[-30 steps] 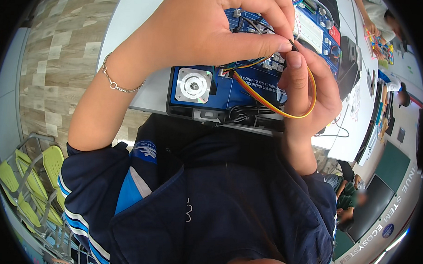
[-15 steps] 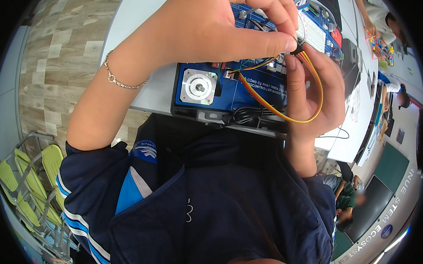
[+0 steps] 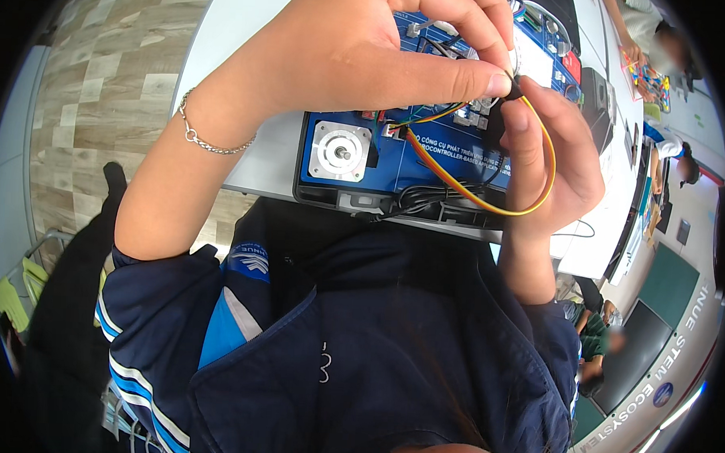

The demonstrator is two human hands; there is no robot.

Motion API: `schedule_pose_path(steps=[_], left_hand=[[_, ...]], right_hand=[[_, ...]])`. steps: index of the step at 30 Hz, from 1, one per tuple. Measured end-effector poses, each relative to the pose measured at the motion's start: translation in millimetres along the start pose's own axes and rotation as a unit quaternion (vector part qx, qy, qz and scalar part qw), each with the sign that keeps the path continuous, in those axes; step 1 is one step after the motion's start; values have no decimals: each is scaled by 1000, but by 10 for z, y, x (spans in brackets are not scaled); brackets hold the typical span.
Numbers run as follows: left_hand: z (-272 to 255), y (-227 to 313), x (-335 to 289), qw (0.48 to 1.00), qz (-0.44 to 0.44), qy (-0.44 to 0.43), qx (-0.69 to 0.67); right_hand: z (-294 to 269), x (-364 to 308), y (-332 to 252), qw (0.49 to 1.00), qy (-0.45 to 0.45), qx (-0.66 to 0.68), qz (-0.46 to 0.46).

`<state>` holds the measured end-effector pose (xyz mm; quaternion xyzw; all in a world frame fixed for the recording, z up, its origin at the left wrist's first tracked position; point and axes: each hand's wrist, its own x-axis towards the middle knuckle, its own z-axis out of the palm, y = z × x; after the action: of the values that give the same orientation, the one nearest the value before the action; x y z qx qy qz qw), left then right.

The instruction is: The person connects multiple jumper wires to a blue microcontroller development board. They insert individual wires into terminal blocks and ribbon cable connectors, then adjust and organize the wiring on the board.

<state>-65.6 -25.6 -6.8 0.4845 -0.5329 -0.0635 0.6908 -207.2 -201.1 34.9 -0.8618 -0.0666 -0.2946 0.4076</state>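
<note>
Since the earlier frames, both hands have risen slightly above the trainer board [image 3: 429,161], and the orange-yellow jumper wire [image 3: 491,201] now hangs in a wider loop — which suggests the connector end is being aligned rather than seated. Nearest the camera lies the person's dark blue jacket [image 3: 358,346], filling the lower field. Above it, the left hand [image 3: 345,50], wrist carrying a thin chain bracelet [image 3: 202,137], has its fingers pinched together on the small black connector [image 3: 507,92] at the wire's upper end. The right hand [image 3: 552,165] closes thumb against fingers on the same connector from below. The wire's other end runs to the blue board, just right of the stepper motor [image 3: 340,150] mounted at its left.

The board sits at the near edge of the white table [image 3: 249,31], its black base level with that edge — little margin toward the body. Open tabletop shows to the left; beyond, further equipment crowds the surface, and other people [image 3: 664,45] work well apart.
</note>
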Motion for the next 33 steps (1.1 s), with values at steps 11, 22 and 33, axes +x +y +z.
schedule_pose_path(steps=[11, 22, 33], left_hand=[[11, 10, -5, 994, 24, 34, 98], [-160, -60, 9, 979, -89, 182, 34], [-269, -72, 51, 933, -224, 280, -15]], right_hand=[[47, -36, -234, 988, 22, 20, 150], [-36, 28, -386, 903, -159, -79, 391], [74, 223, -295, 890, -195, -141, 387]])
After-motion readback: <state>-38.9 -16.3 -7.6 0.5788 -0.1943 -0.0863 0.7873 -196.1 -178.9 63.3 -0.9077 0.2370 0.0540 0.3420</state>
